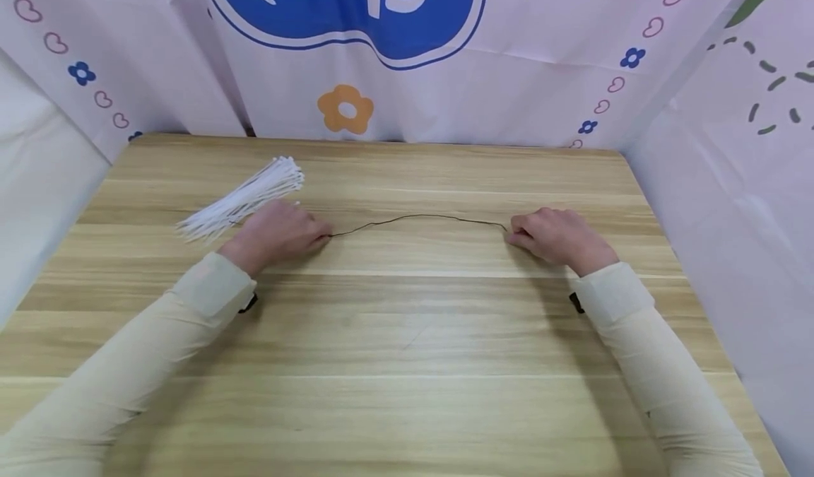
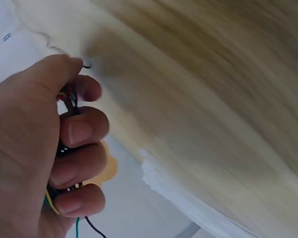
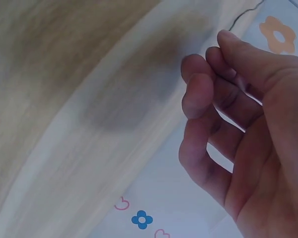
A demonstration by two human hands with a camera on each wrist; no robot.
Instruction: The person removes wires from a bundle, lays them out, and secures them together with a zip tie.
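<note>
A thin black wire [image 1: 420, 215] spans the gap between the two hands, bowing slightly away from the person. Its left end is pinched between thumb and forefinger of the left hand [image 1: 280, 230], a short tip [image 2: 87, 66] poking out. The same hand's other fingers curl round a bunch of coloured wires [image 2: 67, 96] with black parts among them, mostly hidden in the palm; green and black strands trail out below. At the other end, the right hand [image 1: 559, 237] pinches the wire [image 3: 243, 16] between thumb and forefinger, its remaining fingers loosely bent.
White zip ties [image 1: 248, 194] lie in a loose bundle just behind and left of the left hand. The wooden table [image 1: 407, 364] ends at the back against a white printed cloth [image 1: 540, 88], with more cloth on both sides.
</note>
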